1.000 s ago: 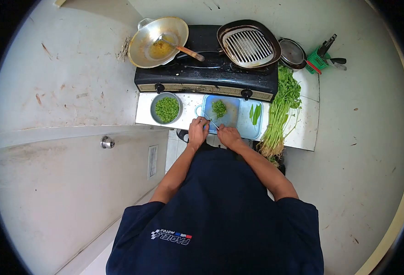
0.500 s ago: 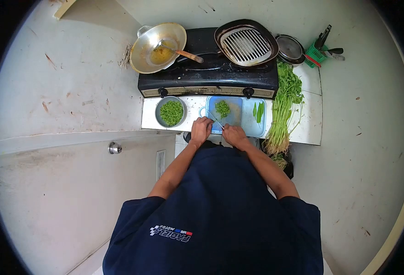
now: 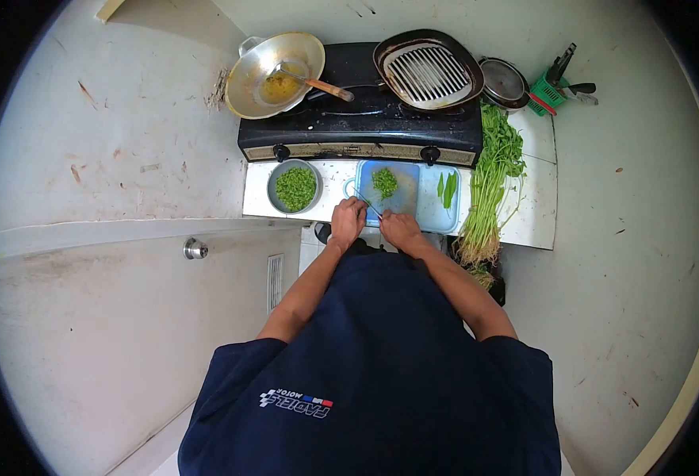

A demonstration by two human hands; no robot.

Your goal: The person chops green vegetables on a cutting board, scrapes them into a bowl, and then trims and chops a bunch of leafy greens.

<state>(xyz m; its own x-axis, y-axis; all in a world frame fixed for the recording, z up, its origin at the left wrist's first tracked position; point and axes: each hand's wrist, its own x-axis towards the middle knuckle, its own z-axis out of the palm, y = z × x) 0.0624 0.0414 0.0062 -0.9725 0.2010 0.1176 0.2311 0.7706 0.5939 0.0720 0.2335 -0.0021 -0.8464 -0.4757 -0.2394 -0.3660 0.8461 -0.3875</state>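
Note:
My right hand (image 3: 402, 232) is closed around the handle of a knife (image 3: 371, 208), its blade slanting up and left towards my left hand. Close by, my left hand (image 3: 348, 220) has its fingers curled at the near left edge of the blue cutting board (image 3: 402, 211); what they pinch is hidden. A small heap of chopped greens (image 3: 384, 183) lies on the board beyond the blade. To its right, a few long green pieces (image 3: 447, 191) rest on the pale blue part. Left of the board stands a grey bowl (image 3: 271, 187) filled with chopped greens (image 3: 296, 190).
Behind the board is a black stove (image 3: 349, 127). It carries a wok (image 3: 242, 79) with a wooden-handled utensil (image 3: 329, 88) and a grill pan (image 3: 428, 75). Rooted leafy stalks (image 3: 488, 186) lie at right. A lidded pan (image 3: 503, 83) and a green knife basket (image 3: 547, 95) stand behind them.
The knife and my right hand have shifted slightly left, bringing the blade nearer my left hand. The whole view has tilted a little. Chopped greens look the same.

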